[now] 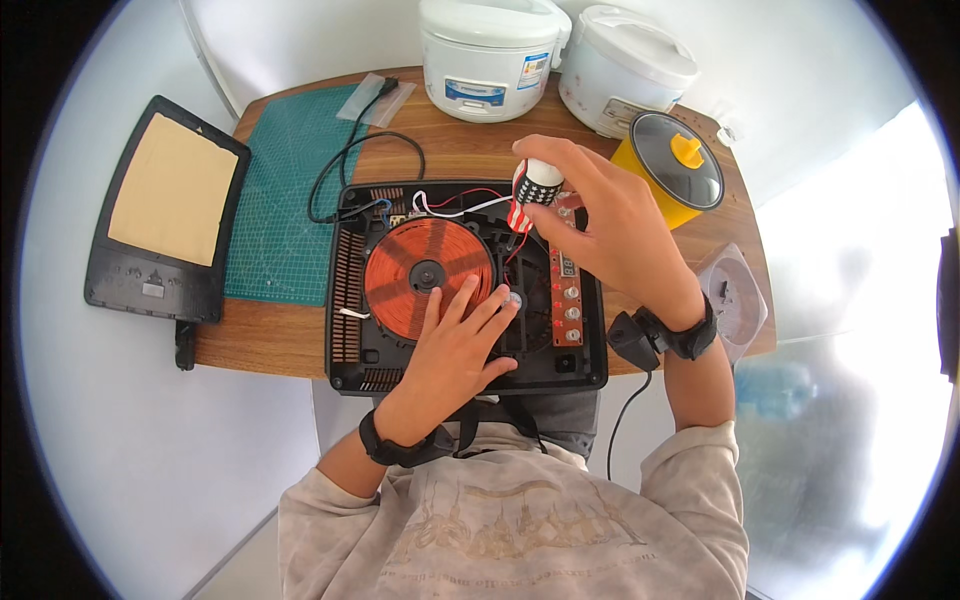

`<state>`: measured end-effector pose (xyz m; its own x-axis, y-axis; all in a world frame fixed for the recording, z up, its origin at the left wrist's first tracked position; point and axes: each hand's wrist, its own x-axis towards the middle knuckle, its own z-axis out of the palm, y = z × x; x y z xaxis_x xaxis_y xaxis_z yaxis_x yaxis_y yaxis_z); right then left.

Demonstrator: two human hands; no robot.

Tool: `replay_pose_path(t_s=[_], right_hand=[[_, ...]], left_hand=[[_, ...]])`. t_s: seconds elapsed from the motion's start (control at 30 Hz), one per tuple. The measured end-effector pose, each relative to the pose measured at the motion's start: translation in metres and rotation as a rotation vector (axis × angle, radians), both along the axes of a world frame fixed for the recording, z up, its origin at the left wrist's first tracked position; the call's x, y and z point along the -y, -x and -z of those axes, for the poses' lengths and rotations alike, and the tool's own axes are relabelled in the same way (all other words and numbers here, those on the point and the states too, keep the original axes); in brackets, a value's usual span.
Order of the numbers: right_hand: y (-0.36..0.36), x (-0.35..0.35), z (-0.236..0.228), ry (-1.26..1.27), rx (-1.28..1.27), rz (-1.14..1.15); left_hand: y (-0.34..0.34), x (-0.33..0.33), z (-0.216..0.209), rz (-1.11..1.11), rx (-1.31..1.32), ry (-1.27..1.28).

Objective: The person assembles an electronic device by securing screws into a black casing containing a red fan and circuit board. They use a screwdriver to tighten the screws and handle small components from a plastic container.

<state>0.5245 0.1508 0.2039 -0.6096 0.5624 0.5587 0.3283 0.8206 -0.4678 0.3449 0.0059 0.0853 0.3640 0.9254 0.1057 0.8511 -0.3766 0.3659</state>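
Note:
An opened induction cooker base (345, 365) lies at the table's front edge, its round copper coil (400, 280) showing. Over the coil's lower right part rests my left hand (455, 340), fingers spread, with fingertips on the windings and near the fan hub. My right hand (610, 215) grips a screwdriver (537, 188) by its thick white, black and red patterned handle. Its shaft points down between the coil and the dark fan (538, 310); the tip's exact contact is hard to make out. Right of the fan sits a control board (567, 310) with a small display, partly under my right hand.
The cooker's detached top panel (170, 200) leans at the left beside a green cutting mat (275, 230). A black power cord (422, 165) curls behind the base. Two white rice cookers (490, 60), a yellow pot (640, 165) and a pale tray (738, 295) stand around.

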Motion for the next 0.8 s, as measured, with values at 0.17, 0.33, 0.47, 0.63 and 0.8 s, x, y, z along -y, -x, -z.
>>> replay_pose_path(t_s=[0.17, 0.33, 0.47, 0.63, 0.8], right_hand=[[-0.01, 0.004, -0.005, 0.04, 0.061, 0.092], [-0.016, 0.008, -0.005, 0.067, -0.027, 0.134], [-0.024, 0.009, -0.005, 0.026, -0.117, 0.19], [-0.042, 0.021, -0.01, 0.041, -0.253, 0.292], [-0.069, 0.041, -0.006, 0.058, -0.391, 0.333]], left_hand=[[0.001, 0.001, -0.001, -0.005, 0.002, 0.005], [0.0, 0.0, 0.001, -0.004, 0.005, 0.007], [0.001, 0.0, 0.0, 0.008, -0.01, 0.016], [0.006, -0.003, -0.013, 0.057, 0.011, 0.057], [0.025, -0.03, -0.036, 0.057, 0.319, 0.162]])
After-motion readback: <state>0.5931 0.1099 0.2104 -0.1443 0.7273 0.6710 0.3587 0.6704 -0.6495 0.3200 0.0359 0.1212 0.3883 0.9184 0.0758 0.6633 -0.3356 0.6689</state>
